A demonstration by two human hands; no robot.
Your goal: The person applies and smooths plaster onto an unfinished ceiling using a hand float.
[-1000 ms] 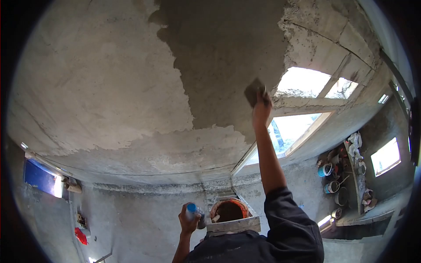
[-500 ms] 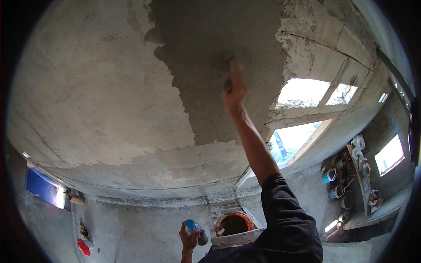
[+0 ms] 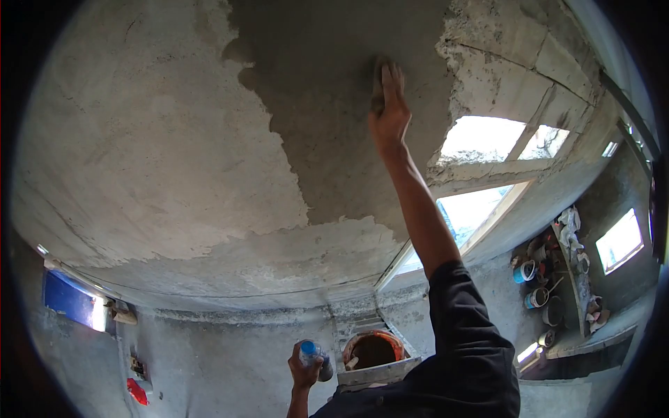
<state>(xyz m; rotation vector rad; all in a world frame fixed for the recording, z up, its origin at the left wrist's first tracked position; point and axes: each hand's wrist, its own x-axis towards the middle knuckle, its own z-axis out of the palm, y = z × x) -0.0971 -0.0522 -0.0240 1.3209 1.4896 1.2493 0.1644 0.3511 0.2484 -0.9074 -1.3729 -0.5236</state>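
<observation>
High on the wall, my right hand (image 3: 392, 118) presses a grey-brown pad (image 3: 378, 82) flat against the dark, damp plaster patch (image 3: 327, 139). The fingers lie along the pad, and its exact kind I cannot tell. Lower down, my left hand (image 3: 302, 373) is wrapped round a clear plastic bottle (image 3: 308, 352) with a blue top, held upright. Just right of the bottle stands a bucket with an orange rim (image 3: 399, 346) and brown mix (image 3: 373, 350) inside. A pale handle end (image 3: 352, 363) leans at its left edge.
Paler dry plaster (image 3: 153, 139) borders the patch on the left. Right of it are openings (image 3: 484, 139) and a framed window (image 3: 481, 209). Buckets (image 3: 536, 298) and a plank (image 3: 571, 279) stand far right below. A red item (image 3: 137, 391) lies at lower left.
My right hand has moved up and slightly right over the damp plaster with the pad. My left hand still holds the bottle, shifted slightly right in view.
</observation>
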